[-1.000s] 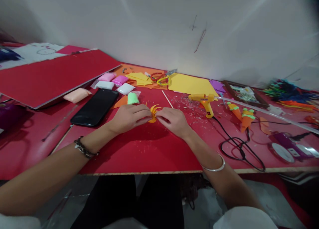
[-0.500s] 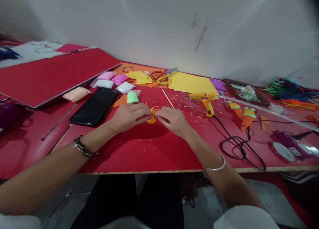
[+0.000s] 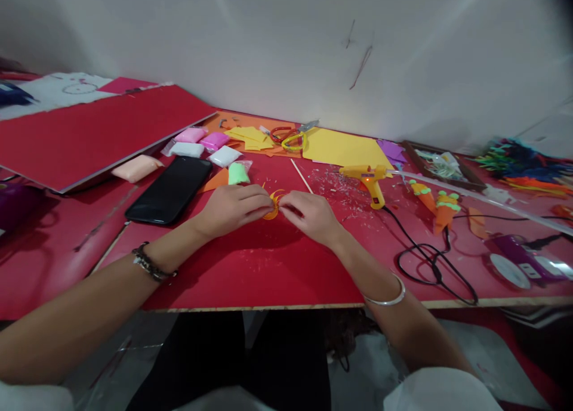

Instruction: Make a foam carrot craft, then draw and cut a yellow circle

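Note:
Between my hands, just above the red table top (image 3: 264, 274), is a small yellow-orange piece with thin curled strips (image 3: 271, 213), which looks like cut paper. My left hand (image 3: 235, 208) pinches its left side with the fingers pressed together. From the other side my right hand (image 3: 311, 215) has its fingertips closed on the right edge of the piece. The fingers cover much of it. Beyond my left hand lies a bag of light green clay (image 3: 239, 173), beside an orange paper scrap (image 3: 215, 181). A thin white stick (image 3: 301, 175) rests behind my right hand.
A black phone (image 3: 170, 190) lies at left, near several clay packets (image 3: 187, 150). Scissors (image 3: 286, 138) and yellow sheets (image 3: 342, 148) are at the back. A yellow glue gun (image 3: 369, 181) with a looped black cord (image 3: 430, 262) and orange cone-shaped crafts (image 3: 445, 211) occupy the right.
Both hands stay in nearly the same place. The curled yellow-orange piece has shifted slightly between the fingertips, and its strips sit a little differently.

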Demonstrator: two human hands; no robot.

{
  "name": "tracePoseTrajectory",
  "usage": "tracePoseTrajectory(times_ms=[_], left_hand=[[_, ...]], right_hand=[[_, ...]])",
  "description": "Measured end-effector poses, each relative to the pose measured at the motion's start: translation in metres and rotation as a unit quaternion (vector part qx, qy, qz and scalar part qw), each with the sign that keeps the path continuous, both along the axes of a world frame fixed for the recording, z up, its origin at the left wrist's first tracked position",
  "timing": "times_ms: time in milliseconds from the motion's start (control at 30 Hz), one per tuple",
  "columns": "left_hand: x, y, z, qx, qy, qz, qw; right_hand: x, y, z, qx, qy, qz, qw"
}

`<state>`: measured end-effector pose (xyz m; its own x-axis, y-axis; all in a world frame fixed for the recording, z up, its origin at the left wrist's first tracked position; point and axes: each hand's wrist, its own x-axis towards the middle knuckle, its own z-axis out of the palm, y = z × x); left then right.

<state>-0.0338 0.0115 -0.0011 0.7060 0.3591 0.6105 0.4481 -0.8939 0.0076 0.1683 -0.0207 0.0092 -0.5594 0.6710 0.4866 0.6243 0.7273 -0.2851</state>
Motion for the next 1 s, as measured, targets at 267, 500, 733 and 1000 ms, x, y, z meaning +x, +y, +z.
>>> tracePoseTrajectory(times_ms=[267,500,733,1000], left_hand=[[-0.0001,-0.0010,-0.0001,-0.009,0.010,0.002,1.000],[0.0003,-0.0008,-0.0002,0.017,0.005,-0.004,1.000],[0.0008,-0.0012,-0.0002,0.012,0.004,-0.010,1.000],[0.0036,-0.0017,0.0010,0.024,-0.004,-0.018,1.000]], right_hand=[[0.0003,0.0007,-0.0015,-0.008,-0.006,-0.003,1.000],[0.0004,0.0009,-0.0015,-0.002,-0.010,-0.001,1.000],[0.0001,-0.0003,-0.0010,-0.009,-0.012,-0.004,1.000],[-0.0001,-0.0001,-0.0015,0.002,-0.007,-0.004,1.000]])
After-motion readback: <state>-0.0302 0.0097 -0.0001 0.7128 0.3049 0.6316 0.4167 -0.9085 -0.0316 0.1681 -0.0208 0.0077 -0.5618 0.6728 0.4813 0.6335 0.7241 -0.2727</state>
